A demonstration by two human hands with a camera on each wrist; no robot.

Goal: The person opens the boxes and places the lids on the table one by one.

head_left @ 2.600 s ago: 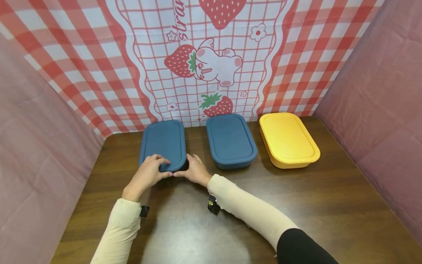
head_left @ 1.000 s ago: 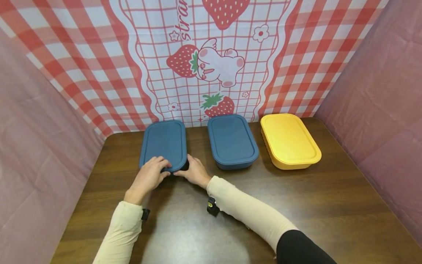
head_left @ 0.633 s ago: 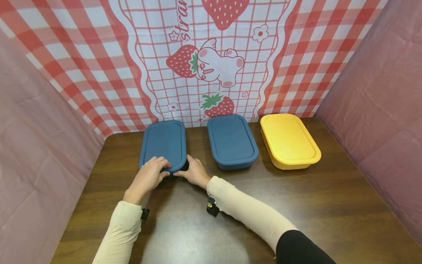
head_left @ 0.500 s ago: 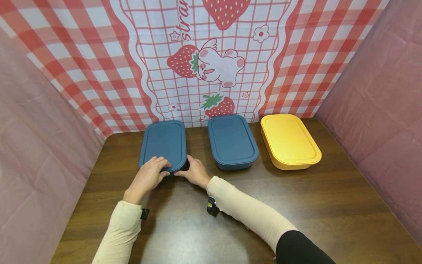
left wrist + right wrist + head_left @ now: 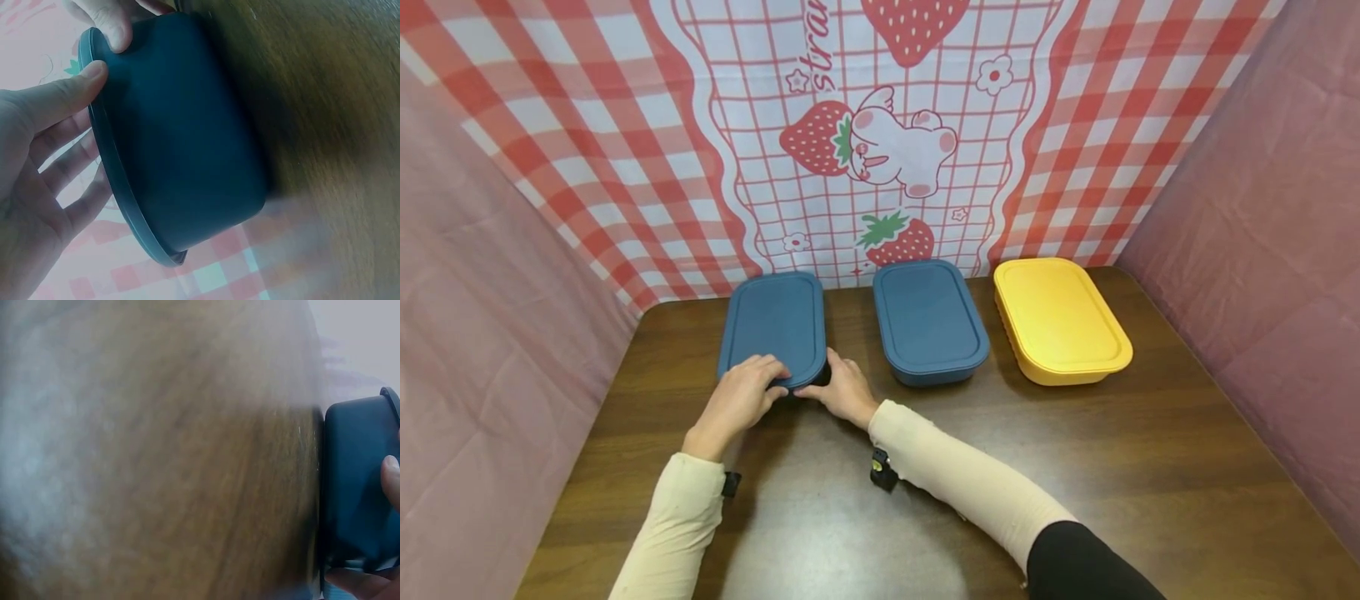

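Note:
A blue food container [image 5: 808, 382] with a blue lid [image 5: 775, 321] stands at the left of the table's far side. My left hand [image 5: 741, 400] pinches the lid's near edge, thumb at the rim and the other fingers over the top. In the left wrist view, that hand's thumb [image 5: 65, 94] presses the lid's rim [image 5: 122, 181], above the container's dark wall [image 5: 181, 137]. My right hand [image 5: 846, 390] grips the container's near right corner, its thumb on the front wall and its fingers along the right side. Only part of that hand [image 5: 369, 584] shows in the right wrist view.
A second blue lidded container [image 5: 928, 321] stands to the right of the held one, with a yellow lidded container [image 5: 1060, 321] beyond it. Behind the wooden table [image 5: 1075, 492] hangs a red-and-white checked strawberry cloth [image 5: 887, 142]. Pink cloth [image 5: 1270, 250] lines both sides.
Since the oldest frame, my left thumb has drawn slightly left, away from my right thumb, and the left fingers have curled a little closer to the lid's edge. The containers keep their places.

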